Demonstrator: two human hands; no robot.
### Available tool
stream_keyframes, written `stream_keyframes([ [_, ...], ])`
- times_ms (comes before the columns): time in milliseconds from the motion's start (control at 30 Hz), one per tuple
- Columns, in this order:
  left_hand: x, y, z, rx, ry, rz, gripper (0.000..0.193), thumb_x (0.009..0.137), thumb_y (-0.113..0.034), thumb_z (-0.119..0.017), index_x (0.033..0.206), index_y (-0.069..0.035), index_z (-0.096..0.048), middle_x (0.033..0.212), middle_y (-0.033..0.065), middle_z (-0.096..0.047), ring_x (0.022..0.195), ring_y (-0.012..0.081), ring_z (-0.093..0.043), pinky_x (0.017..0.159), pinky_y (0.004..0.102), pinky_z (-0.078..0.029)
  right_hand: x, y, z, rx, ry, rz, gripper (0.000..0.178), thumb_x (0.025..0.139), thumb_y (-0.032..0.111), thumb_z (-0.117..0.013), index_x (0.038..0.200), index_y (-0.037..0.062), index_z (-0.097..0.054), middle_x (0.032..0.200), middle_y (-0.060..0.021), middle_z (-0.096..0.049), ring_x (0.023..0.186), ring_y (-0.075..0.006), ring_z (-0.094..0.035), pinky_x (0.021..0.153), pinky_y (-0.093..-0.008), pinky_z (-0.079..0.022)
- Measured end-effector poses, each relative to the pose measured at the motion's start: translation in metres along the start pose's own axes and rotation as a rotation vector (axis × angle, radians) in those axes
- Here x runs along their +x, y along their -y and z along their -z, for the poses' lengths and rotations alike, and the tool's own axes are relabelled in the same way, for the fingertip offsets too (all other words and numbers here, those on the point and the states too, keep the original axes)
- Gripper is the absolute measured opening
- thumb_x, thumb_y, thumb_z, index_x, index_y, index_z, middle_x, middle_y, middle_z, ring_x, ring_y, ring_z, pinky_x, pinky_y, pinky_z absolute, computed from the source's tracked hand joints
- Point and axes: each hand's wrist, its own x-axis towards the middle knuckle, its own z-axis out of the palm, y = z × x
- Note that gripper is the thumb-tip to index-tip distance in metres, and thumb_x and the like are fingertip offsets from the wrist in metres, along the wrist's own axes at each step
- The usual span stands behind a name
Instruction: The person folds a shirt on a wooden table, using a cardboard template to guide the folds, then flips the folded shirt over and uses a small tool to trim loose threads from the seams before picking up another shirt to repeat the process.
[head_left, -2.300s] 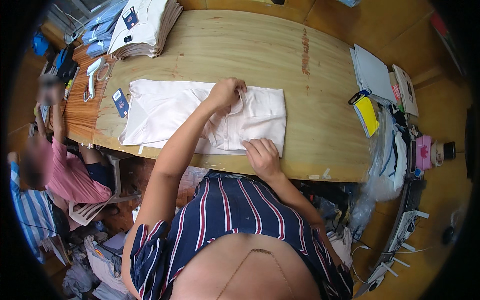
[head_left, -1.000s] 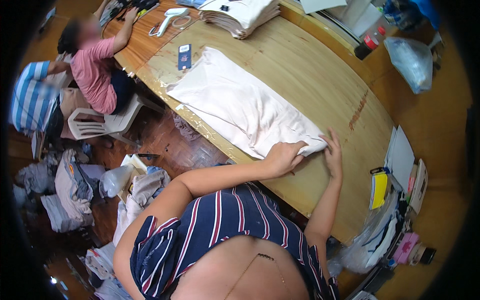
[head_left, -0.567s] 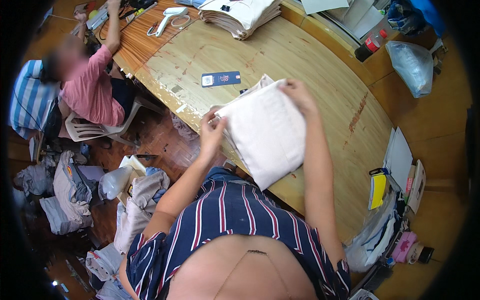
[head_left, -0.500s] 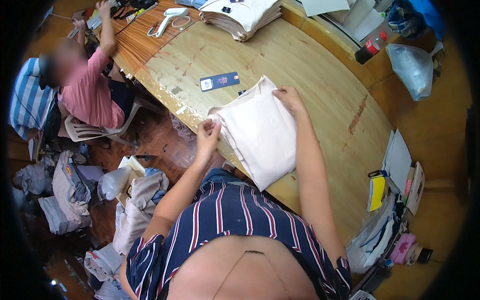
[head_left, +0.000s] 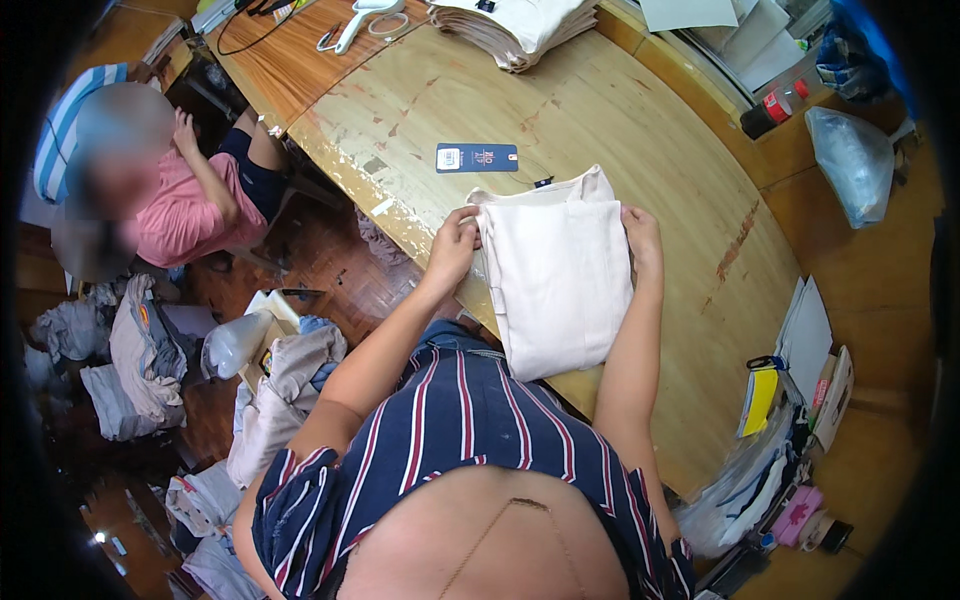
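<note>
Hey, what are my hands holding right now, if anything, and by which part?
A folded pale garment: your left hand has its upper left corner, your right hand its upper right corner.

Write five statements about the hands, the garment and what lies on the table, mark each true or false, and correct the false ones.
1. The left hand and right hand both touch the pale garment. True.
2. The right hand is at the pale garment's left edge. False: it is at the right edge; the left hand is at the left.
3. A navy tag lies on the table beyond the pale garment. True.
4. The pale garment is spread out at full length. False: it is folded into a compact, roughly rectangular shape.
5. A stack of pale cloth sits near the table's far edge. True.
</note>
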Motion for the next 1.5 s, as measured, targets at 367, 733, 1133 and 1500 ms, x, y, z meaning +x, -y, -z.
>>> stream_keyframes([
  [367,0.074,-0.028,-0.025,0.265,0.426,0.088,0.036,0.077,-0.004,-0.048,0.112,-0.001,-0.049,0.091,0.0122,-0.055,0.08,0.0155,-0.052,0.067,0.0248,-0.044,-0.047,0.014,0.027,0.135,0.046,-0.192,0.027,0.08,0.001,-0.049,0.107,0.002,-0.049,0.084,-0.0028,-0.06,0.068,-0.0075,-0.056,0.054,-0.0206,-0.046],
  [733,0.085,-0.031,-0.031,0.678,0.258,-0.141,0.017,0.078,-0.01,-0.048,0.085,0.005,-0.051,0.075,0.0127,-0.054,0.066,0.0164,-0.05,0.06,0.0295,-0.042,-0.028,0.004,0.023,-0.225,-0.013,0.053,0.018,0.076,-0.002,-0.051,0.092,-0.0038,-0.059,0.079,-0.0083,-0.062,0.066,-0.0114,-0.057,0.057,-0.0225,-0.046],
  [1133,0.076,-0.039,-0.021,0.561,0.308,-0.151,0.026,0.081,-0.011,-0.04,0.099,0.006,-0.045,0.079,0.0198,-0.058,0.07,0.0261,-0.057,0.064,0.0329,-0.044,0.004,-0.005,0.017,-0.052,-0.005,0.248,0.015,0.077,-0.001,-0.048,0.084,-0.0039,-0.062,0.079,-0.0085,-0.063,0.066,-0.0125,-0.057,0.062,-0.0238,-0.045],
  [1500,0.098,-0.024,-0.022,0.006,0.281,0.319,0.022,0.088,-0.02,-0.038,0.089,0.0,-0.048,0.071,0.0064,-0.054,0.057,0.0141,-0.054,0.05,0.0255,-0.045,0.024,-0.018,0.016,-0.315,-0.212,0.168,0.015,0.082,0.005,-0.049,0.091,-0.004,-0.058,0.08,-0.007,-0.062,0.063,-0.0092,-0.055,0.057,-0.0215,-0.044],
])
